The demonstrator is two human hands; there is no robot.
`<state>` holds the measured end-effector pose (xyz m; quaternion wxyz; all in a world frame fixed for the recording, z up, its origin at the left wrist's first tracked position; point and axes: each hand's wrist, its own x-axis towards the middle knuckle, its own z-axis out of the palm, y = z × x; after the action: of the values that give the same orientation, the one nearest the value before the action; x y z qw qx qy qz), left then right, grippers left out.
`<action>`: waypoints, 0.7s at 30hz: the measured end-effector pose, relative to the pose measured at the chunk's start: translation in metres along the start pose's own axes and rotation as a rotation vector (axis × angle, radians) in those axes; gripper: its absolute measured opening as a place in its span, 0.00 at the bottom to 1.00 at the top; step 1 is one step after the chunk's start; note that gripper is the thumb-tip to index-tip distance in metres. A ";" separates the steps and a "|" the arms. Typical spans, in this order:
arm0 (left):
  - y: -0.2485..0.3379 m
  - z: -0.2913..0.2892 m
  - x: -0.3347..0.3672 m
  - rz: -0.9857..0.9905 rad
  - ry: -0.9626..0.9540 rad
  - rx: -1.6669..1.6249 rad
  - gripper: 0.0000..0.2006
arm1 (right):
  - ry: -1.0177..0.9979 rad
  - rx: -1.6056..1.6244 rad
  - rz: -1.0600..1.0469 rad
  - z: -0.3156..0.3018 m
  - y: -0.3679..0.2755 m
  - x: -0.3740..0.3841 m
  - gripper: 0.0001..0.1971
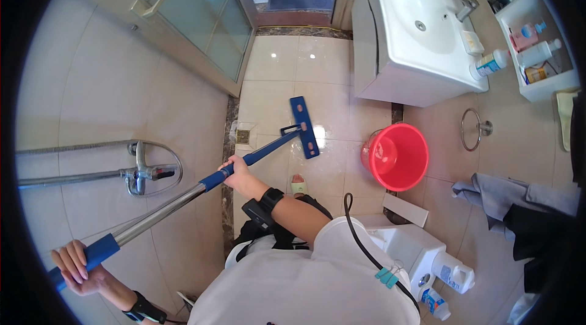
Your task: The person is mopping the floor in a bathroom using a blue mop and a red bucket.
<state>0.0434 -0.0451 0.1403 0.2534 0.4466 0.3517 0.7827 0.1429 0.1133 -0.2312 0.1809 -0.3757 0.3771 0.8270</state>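
Note:
A flat mop [160, 208] with a blue-and-silver pole slants across from the lower left. Its blue rectangular head [309, 140] rests on the wet-looking tile floor. My left hand [78, 269] is wrapped round the blue grip at the pole's upper end. Lower along the pole, my right hand [240, 177] is closed round a blue section. Right of the mop head stands a red bucket [410, 157]; no mop part touches it.
A white sink cabinet [390, 74] juts out at the upper right. On the left are a shower mixer [143, 169] and a glass door [201, 19]. A floor drain [242, 137] lies left of the mop head. The toilet [406, 245] is at lower right, with bottles on it.

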 end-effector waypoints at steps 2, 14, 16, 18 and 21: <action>0.004 -0.009 -0.009 -0.024 0.023 0.000 0.10 | -0.017 -0.085 -0.086 -0.001 -0.006 -0.006 0.07; -0.115 0.000 -0.060 -0.290 0.302 0.065 0.09 | 0.174 -0.314 -0.716 -0.037 -0.150 0.039 0.06; -0.087 -0.020 -0.062 -0.245 0.309 0.086 0.09 | 0.191 -0.450 -0.689 -0.043 -0.112 0.050 0.05; -0.055 -0.027 -0.058 -0.193 0.363 0.096 0.10 | 0.184 -0.452 -0.675 -0.062 -0.073 0.077 0.03; 0.015 -0.031 -0.065 -0.061 0.265 0.171 0.10 | 0.157 -0.379 -0.438 -0.056 0.039 0.056 0.02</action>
<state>0.0456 -0.1106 0.1073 0.1894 0.3484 0.4606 0.7941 0.1110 0.0461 -0.2793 0.2519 -0.5381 0.1390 0.7922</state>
